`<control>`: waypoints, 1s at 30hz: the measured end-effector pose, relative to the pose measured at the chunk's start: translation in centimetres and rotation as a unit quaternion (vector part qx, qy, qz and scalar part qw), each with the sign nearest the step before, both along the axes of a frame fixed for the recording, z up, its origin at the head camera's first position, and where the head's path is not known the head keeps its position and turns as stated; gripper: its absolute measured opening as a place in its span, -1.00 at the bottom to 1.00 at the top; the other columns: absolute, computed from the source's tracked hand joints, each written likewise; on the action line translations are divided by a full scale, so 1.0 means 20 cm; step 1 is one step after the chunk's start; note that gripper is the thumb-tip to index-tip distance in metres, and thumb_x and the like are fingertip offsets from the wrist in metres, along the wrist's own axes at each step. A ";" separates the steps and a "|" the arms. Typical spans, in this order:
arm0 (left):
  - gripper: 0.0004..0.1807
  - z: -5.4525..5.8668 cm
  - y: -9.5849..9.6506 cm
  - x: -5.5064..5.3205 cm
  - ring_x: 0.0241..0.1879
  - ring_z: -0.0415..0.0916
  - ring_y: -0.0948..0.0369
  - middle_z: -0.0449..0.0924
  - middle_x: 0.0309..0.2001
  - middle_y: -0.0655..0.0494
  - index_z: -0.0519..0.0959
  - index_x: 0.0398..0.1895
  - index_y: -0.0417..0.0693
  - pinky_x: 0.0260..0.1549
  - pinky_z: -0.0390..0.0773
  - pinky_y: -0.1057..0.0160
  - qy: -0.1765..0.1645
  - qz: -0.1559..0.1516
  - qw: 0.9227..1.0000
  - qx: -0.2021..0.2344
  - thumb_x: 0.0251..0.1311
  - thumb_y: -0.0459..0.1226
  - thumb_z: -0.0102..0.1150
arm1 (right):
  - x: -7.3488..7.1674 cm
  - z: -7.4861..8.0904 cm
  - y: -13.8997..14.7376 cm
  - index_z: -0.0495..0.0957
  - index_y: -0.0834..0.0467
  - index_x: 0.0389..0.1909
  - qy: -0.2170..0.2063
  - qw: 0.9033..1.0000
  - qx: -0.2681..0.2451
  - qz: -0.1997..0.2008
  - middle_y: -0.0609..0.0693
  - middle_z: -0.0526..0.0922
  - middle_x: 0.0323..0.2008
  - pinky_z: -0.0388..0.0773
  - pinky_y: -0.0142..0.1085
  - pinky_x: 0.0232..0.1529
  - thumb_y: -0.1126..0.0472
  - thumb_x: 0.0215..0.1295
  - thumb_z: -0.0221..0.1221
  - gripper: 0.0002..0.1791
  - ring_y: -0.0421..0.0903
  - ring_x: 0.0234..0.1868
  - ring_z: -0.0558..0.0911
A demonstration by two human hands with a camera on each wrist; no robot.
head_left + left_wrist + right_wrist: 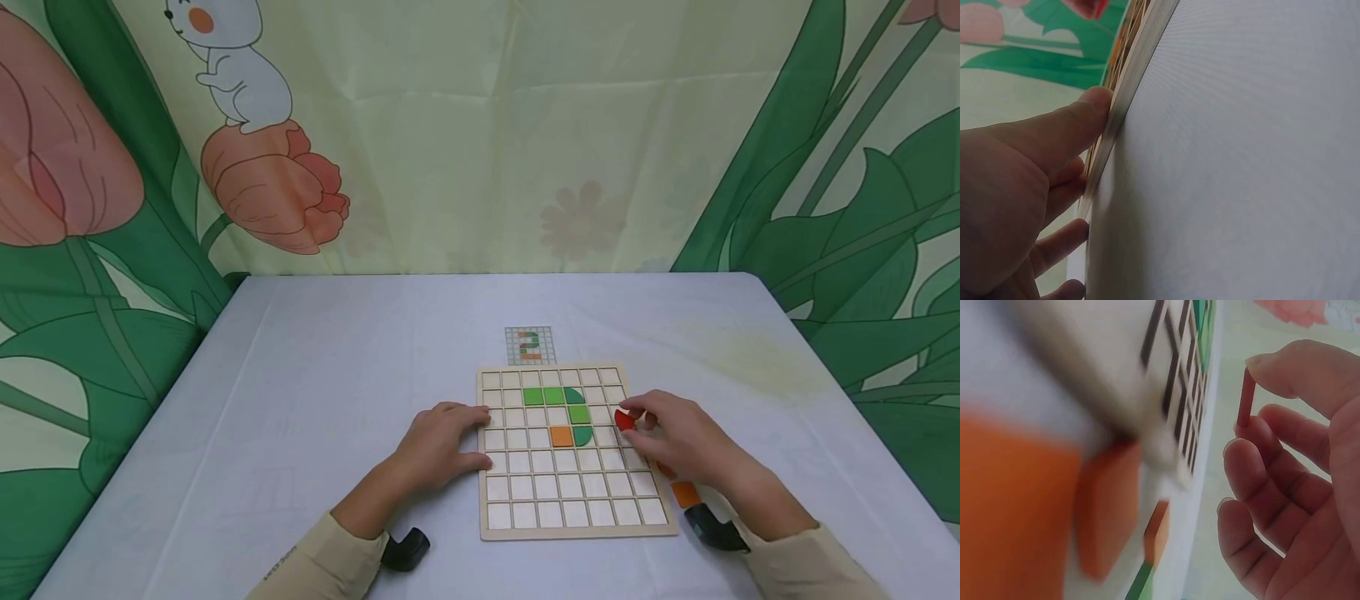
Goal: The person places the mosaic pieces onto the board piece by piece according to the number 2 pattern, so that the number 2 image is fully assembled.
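A wooden grid board lies flat on the white-covered table. In its upper cells sit several light green squares, two dark green rounded pieces and an orange square. My left hand touches the board's left edge with thumb and fingers extended, as the left wrist view also shows. Between thumb and fingertip, my right hand pinches a red piece with a curved side, held over the right side of the grid. Edge-on in the right wrist view, the red piece looks thin and flat.
Behind the board lies a small grid card with a green and orange figure. Orange pieces lie right of the board, partly under the right hand; a green piece shows beyond them in the right wrist view. A printed curtain hangs behind.
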State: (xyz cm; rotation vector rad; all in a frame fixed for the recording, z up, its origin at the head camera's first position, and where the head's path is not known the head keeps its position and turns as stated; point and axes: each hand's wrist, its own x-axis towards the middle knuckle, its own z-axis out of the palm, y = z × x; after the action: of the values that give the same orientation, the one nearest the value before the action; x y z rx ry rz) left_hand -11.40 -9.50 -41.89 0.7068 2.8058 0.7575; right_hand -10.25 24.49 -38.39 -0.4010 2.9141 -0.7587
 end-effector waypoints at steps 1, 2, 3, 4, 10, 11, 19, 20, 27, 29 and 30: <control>-0.38 0.00 0.00 0.00 0.27 0.38 0.07 0.53 0.27 0.18 0.56 0.24 -0.01 0.19 0.36 -0.07 0.000 0.000 1.000 0.000 0.11 -0.05 0.48 | 0.00 0.00 -0.02 0.59 0.27 0.12 0.002 1.000 0.000 0.005 -0.07 0.55 -0.25 0.50 -0.33 -0.38 0.17 0.23 0.36 -0.54 -0.08 -0.24 0.47; -0.38 0.00 0.00 0.00 0.27 0.38 0.07 0.53 0.27 0.18 0.56 0.24 -0.01 0.19 0.36 -0.07 0.000 0.000 1.000 0.000 0.11 -0.05 0.48 | -0.01 0.00 -0.03 0.59 0.26 0.11 0.001 1.000 -0.001 0.009 -0.08 0.55 -0.25 0.50 -0.32 -0.38 0.18 0.23 0.35 -0.55 -0.08 -0.25 0.47; -0.38 0.00 0.00 0.00 0.27 0.38 0.08 0.53 0.27 0.18 0.56 0.25 -0.01 0.19 0.35 -0.07 -0.001 0.001 1.000 0.001 0.11 -0.05 0.47 | -0.01 0.00 -0.05 0.59 0.26 0.11 0.001 1.000 -0.001 0.013 -0.08 0.55 -0.25 0.49 -0.32 -0.37 0.18 0.24 0.35 -0.56 -0.09 -0.25 0.47; -0.38 0.00 0.00 0.00 0.27 0.38 0.08 0.53 0.27 0.18 0.56 0.25 -0.01 0.19 0.35 -0.07 -0.001 0.001 1.000 0.000 0.11 -0.05 0.47 | -0.01 0.00 -0.06 0.59 0.26 0.10 0.001 1.000 -0.002 0.018 -0.09 0.55 -0.26 0.48 -0.31 -0.37 0.18 0.24 0.35 -0.56 -0.09 -0.26 0.47; -0.37 0.00 0.00 0.00 0.27 0.38 0.07 0.53 0.27 0.18 0.56 0.25 -0.01 0.19 0.36 -0.07 0.002 0.001 1.000 -0.002 0.11 -0.05 0.47 | -0.03 0.01 -0.15 0.61 0.25 0.08 0.010 0.998 -0.005 0.058 -0.15 0.56 -0.27 0.44 -0.31 -0.35 0.19 0.24 0.34 -0.59 -0.15 -0.30 0.45; -0.37 -0.01 0.00 0.00 0.27 0.38 0.07 0.53 0.27 0.17 0.56 0.25 -0.01 0.19 0.36 -0.07 0.002 0.000 1.000 -0.002 0.11 -0.05 0.47 | -0.03 0.02 -0.16 0.61 0.25 0.08 0.012 0.998 -0.006 0.066 -0.15 0.56 -0.26 0.43 -0.32 -0.36 0.19 0.24 0.34 -0.60 -0.16 -0.31 0.45; -0.37 0.00 0.00 0.01 0.26 0.39 0.07 0.53 0.26 0.18 0.56 0.25 -0.03 0.18 0.37 -0.07 0.006 -0.003 1.000 0.004 0.10 -0.06 0.48 | -0.06 0.00 -0.24 0.66 0.19 0.00 0.034 0.994 0.005 0.101 -0.17 0.53 -0.30 0.39 -0.35 -0.41 0.19 0.23 0.33 -0.68 -0.24 -0.39 0.39; -0.37 0.00 0.00 0.01 0.26 0.39 0.07 0.53 0.26 0.18 0.56 0.24 -0.03 0.18 0.37 -0.07 0.007 -0.003 1.000 0.004 0.10 -0.06 0.48 | -0.06 -0.01 -0.25 0.66 0.19 0.02 0.035 0.994 0.010 0.102 -0.18 0.53 -0.30 0.39 -0.35 -0.40 0.18 0.24 0.33 -0.66 -0.24 -0.39 0.39; -0.36 0.00 0.00 0.00 0.26 0.38 0.08 0.54 0.26 0.17 0.56 0.25 -0.03 0.19 0.37 -0.06 0.006 -0.003 1.000 0.006 0.11 -0.05 0.48 | -0.06 -0.03 -0.31 0.62 0.19 0.14 0.049 0.991 0.032 0.117 -0.18 0.46 -0.30 0.41 -0.33 -0.37 0.19 0.25 0.26 -0.57 -0.24 -0.36 0.38; -0.37 0.00 0.00 0.00 0.26 0.38 0.07 0.54 0.26 0.17 0.56 0.25 -0.03 0.19 0.36 -0.07 0.006 -0.002 1.000 0.006 0.11 -0.05 0.48 | -0.06 -0.03 -0.32 0.61 0.19 0.16 0.053 0.991 0.036 0.119 -0.16 0.46 -0.28 0.42 -0.31 -0.34 0.19 0.25 0.24 -0.56 -0.22 -0.33 0.39; -0.37 0.00 -0.01 0.00 0.26 0.38 0.07 0.54 0.26 0.18 0.56 0.25 -0.03 0.19 0.36 -0.07 0.006 -0.002 1.000 0.006 0.11 -0.05 0.48 | -0.06 -0.03 -0.33 0.61 0.19 0.17 0.055 0.991 0.038 0.119 -0.15 0.46 -0.27 0.43 -0.30 -0.32 0.20 0.25 0.23 -0.55 -0.22 -0.32 0.40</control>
State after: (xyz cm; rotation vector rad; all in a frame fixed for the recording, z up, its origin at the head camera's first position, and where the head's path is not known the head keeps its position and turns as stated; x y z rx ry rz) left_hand -11.35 -9.60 -41.93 0.7219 2.8115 0.7716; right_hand -11.50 17.97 -39.02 -0.7879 2.9094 -0.6078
